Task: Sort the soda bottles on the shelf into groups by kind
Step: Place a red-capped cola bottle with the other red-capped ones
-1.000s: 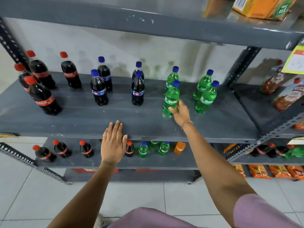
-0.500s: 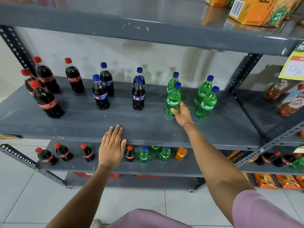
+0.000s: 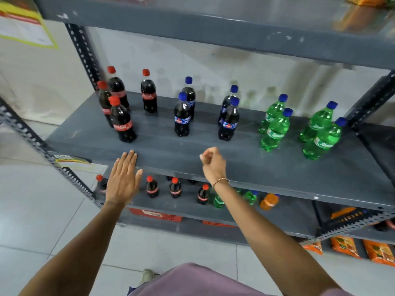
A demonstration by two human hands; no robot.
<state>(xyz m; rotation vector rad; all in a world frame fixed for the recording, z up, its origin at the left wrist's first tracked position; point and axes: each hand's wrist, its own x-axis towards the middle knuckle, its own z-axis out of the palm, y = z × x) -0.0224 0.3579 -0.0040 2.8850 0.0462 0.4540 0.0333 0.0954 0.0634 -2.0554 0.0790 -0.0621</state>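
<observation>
On the grey shelf [image 3: 245,165] stand three groups of bottles. Several dark cola bottles with red caps [image 3: 122,122] are at the left. Several dark bottles with blue caps and blue labels [image 3: 182,118] stand in the middle. Several green Sprite bottles [image 3: 275,131] are at the right. My left hand [image 3: 124,178] lies flat with fingers spread on the shelf's front edge, holding nothing. My right hand [image 3: 212,165] hovers over the front of the shelf, fingers curled in and empty, apart from every bottle.
A lower shelf [image 3: 188,207] holds small cola bottles, green bottles and an orange bottle [image 3: 268,201]. A grey shelf board [image 3: 213,28] runs overhead. Perforated metal uprights [image 3: 42,146] stand at left and right. Orange snack packs [image 3: 376,248] lie at the bottom right. Tiled floor is below.
My right hand let go of the front green Sprite bottle and drew back to the left toward the shelf's front. The view shifted to the left. My left hand stayed on the edge.
</observation>
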